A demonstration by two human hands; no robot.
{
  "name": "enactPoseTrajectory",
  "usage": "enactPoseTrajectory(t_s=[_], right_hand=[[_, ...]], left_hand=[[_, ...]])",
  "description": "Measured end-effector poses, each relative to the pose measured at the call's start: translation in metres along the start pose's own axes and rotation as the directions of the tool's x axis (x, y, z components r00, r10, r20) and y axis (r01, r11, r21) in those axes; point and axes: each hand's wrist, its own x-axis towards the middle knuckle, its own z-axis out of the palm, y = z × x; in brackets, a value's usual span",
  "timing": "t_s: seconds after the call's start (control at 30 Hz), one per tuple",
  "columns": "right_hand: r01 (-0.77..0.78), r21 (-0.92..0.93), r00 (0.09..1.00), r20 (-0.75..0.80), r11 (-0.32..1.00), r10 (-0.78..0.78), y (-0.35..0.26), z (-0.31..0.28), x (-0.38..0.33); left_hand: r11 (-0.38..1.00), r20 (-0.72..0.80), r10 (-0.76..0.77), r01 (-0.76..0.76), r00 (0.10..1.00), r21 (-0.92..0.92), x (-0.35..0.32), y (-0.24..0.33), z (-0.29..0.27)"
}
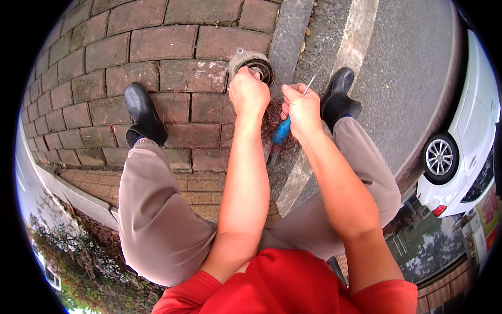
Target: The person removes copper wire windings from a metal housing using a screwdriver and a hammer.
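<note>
A round grey metal housing [235, 61] with a ring-shaped rim and a small lug sits on the brick paving beside the kerb. My left hand [250, 94] is closed at its near side, with the fingertips inside the rim; whatever they grip is hidden. To the right, my right hand [304, 109] is closed around a screwdriver. Its blue handle [281, 132] sticks out below the palm toward me, and the thin metal shaft points up and away to the right, apart from the housing. Bundles of thin reddish-brown strands lie under my hands.
Red brick paving [162, 43] spreads on the left, bounded by a grey stone kerb [286, 39]. Beyond it runs asphalt with a worn white line [357, 31]. My black shoes [140, 107] stand either side of the housing. A white car [465, 123] is at far right.
</note>
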Motion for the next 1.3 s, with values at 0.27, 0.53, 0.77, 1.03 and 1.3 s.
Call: enactPoseTrajectory(t_s=[0.27, 0.53, 0.77, 1.03, 1.3], right_hand=[[-0.013, -0.081, 1.0, -0.019, 0.997, 0.012, 0.005, -0.006, -0.02], [-0.078, -0.138, 0.997, -0.014, 0.987, 0.077, -0.005, -0.001, -0.035], [-0.239, -0.138, 0.971, -0.011, 0.961, 0.24, -0.025, -0.011, -0.036], [0.254, -0.651, 0.965, 0.122, 0.715, -0.232, -0.051, -0.008, -0.034], [-0.004, -0.116, 0.999, 0.032, 0.993, 0.007, 0.027, 0.005, 0.071]], left_hand=[[0.998, 0.059, -0.065, 0.065, 0.996, -0.003, -0.003, 0.002, -0.001], [0.999, 0.077, -0.048, 0.05, 0.996, -0.019, 0.001, -0.002, -0.005], [0.996, 0.134, -0.024, 0.034, 0.991, -0.077, 0.0, -0.007, -0.007], [0.994, 0.239, -0.076, 0.093, 0.968, -0.059, -0.007, -0.01, -0.012], [0.998, 0.282, -0.067, 0.061, 0.957, 0.03, -0.01, -0.005, -0.011]])
